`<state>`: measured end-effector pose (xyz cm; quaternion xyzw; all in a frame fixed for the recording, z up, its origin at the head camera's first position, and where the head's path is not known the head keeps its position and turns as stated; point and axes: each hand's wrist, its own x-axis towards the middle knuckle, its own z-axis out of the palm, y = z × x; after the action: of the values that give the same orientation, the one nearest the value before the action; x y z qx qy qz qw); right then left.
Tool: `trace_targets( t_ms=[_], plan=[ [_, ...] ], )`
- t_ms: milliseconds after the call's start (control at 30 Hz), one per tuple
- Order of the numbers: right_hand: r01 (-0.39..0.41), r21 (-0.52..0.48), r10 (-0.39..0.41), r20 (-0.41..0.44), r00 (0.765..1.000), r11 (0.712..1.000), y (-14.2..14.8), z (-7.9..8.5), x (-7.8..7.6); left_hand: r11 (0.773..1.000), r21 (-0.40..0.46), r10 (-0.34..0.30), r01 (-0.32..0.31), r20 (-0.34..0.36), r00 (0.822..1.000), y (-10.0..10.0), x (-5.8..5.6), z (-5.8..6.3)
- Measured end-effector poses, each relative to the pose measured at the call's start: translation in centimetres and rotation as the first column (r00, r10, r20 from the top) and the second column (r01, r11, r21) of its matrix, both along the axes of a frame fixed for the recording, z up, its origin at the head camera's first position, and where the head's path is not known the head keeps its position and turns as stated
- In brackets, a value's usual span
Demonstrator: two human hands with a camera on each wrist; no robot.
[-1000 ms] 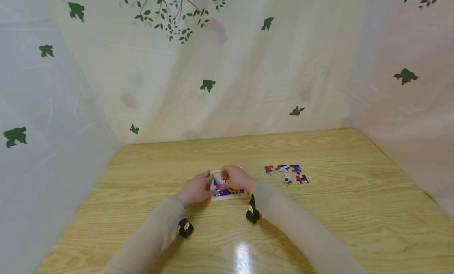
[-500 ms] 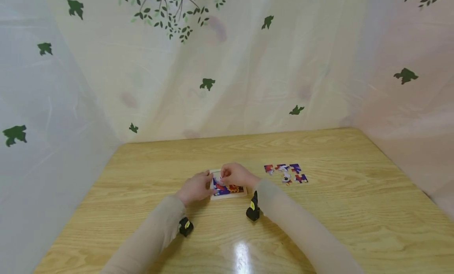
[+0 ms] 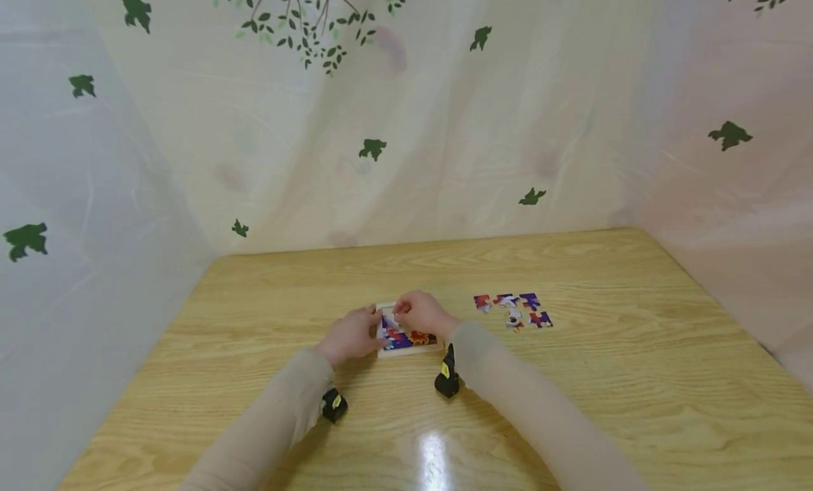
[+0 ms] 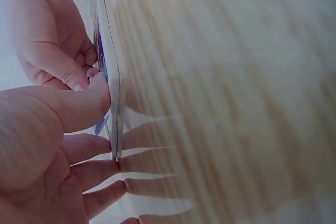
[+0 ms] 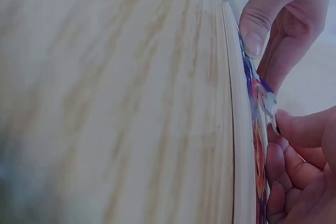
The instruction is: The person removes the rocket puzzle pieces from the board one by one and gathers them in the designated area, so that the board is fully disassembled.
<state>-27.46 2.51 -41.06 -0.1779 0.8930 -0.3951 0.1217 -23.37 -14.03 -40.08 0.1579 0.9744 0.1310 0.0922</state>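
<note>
A small jigsaw puzzle in a pale frame [image 3: 406, 352] lies on the table, with a purple, red and orange picture along its near part. My left hand [image 3: 348, 338] holds the frame's left side, its thumb on the near corner and its fingers along the edge. Above the puzzle, my right hand [image 3: 424, 314] pinches a puzzle piece [image 5: 271, 103] between thumb and index finger. This piece is tilted up from the picture in the right wrist view. My right hand hides part of the frame's far right side in the head view.
Several loose puzzle pieces [image 3: 514, 317] lie to the right of the frame, some touching. The wooden table [image 3: 286, 286] ends at a pale cloth backdrop [image 3: 444, 159] with leaf prints. A black wrist camera [image 3: 447, 382] hangs under my right wrist.
My right hand has risen slightly and drawn back from the puzzle's near part, uncovering more of the orange picture. The left hand keeps its place on the frame; the loose pieces lie unmoved.
</note>
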Motion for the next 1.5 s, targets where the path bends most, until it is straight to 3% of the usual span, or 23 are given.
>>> trace_targets(
  t_ms=[233,600,1000,1167,1500],
  plan=[
    [-0.021,-0.04,0.021,0.005,1.0,0.999,0.4,-0.2,-0.1,1.0,-0.017,0.008,-0.008,0.001,1.0,0.1,0.0,-0.1],
    [-0.062,-0.075,0.063,0.011,0.998,0.995,1.9,1.4,0.7,1.0,-0.027,-0.01,0.011,0.008,1.0,0.1,0.0,-0.1],
    [-0.121,-0.105,0.12,-0.018,0.993,0.987,4.9,2.0,1.4,0.999,-0.031,-0.012,0.013,0.019,1.0,-0.1,0.0,0.0],
    [-0.088,-0.078,0.087,-0.015,0.996,0.993,6.5,2.7,1.6,1.0,-0.021,-0.012,0.012,0.01,1.0,0.0,0.1,-0.1],
    [-0.068,-0.063,0.065,-0.051,0.997,0.996,10.4,3.3,0.6,1.0,-0.014,-0.016,0.016,0.012,1.0,0.0,0.2,0.0]
  ],
)
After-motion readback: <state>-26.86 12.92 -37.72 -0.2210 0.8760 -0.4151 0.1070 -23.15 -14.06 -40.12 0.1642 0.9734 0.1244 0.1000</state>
